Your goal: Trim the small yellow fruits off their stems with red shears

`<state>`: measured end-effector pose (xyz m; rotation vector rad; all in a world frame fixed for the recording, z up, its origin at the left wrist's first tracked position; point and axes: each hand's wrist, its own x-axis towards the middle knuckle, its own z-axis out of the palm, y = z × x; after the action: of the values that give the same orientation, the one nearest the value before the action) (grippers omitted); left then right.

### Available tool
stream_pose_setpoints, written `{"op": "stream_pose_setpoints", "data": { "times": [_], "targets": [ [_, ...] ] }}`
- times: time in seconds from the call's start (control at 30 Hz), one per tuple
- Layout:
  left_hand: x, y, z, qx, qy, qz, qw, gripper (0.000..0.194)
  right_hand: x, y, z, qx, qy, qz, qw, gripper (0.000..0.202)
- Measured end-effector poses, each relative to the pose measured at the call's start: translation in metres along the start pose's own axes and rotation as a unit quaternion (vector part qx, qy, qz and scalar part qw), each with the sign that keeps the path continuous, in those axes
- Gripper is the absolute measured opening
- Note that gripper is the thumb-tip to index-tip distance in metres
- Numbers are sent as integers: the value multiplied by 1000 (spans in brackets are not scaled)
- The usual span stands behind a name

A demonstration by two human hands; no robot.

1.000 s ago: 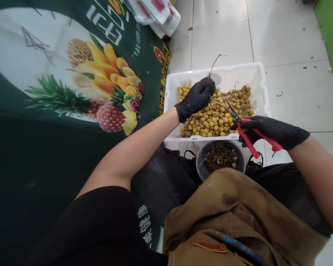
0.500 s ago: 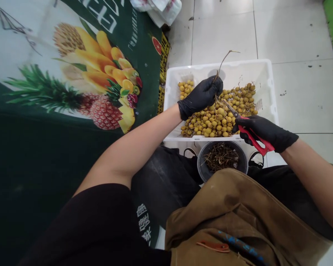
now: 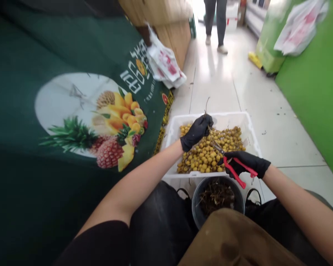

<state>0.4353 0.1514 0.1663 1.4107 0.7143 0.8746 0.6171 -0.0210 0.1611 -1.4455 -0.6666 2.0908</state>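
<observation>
My left hand (image 3: 197, 132), in a black glove, is closed around a thin brown twig (image 3: 207, 105) that sticks up above its fingers. It hovers over a white plastic crate (image 3: 170, 136) holding many round yellow-brown fruits (image 3: 204, 160) that look like longans. Red-handled pruning shears (image 3: 234, 173) are in my black-gloved right hand (image 3: 242, 162), over the crate's near right part. Their handles are spread, and the blades point up-left toward the stems below my left hand. Whether the blades touch a stem is too blurred to tell.
A dark bucket (image 3: 194, 201) of cut twigs stands between my legs, against the crate's near side. On the left hangs a green fruit-printed cloth (image 3: 58, 177), with white plastic bags (image 3: 166, 64) near it. Green panelling (image 3: 316, 96) lines the right. A person's legs (image 3: 216, 22) are farther up the aisle.
My view has tilted up, bringing the aisle and a person's legs into sight. The shears' handles have spread apart in my right hand. My left hand still grips the twig.
</observation>
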Motion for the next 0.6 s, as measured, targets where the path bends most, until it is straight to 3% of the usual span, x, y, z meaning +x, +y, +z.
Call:
{"op": "stream_pose_setpoints", "data": {
  "times": [0.13, 0.3, 0.47, 0.6],
  "targets": [
    [-2, 17, 8, -23, 29, -10, 999, 49, 0, -5, 11, -33, 35, -29, 998, 50],
    [-8, 24, 13, -31, 44, -18, 998, 45, -10, 4, 24, -73, 64, -42, 994, 52],
    [-14, 20, 15, -53, 64, -84, 993, 41, -21, 16, 29, -60, 98, -32, 993, 55],
    [-10, 6, 15, -103, 95, -130, 982, 42, -27, 20, 19, -30, 88, -5, 996, 49]
  ]
}}
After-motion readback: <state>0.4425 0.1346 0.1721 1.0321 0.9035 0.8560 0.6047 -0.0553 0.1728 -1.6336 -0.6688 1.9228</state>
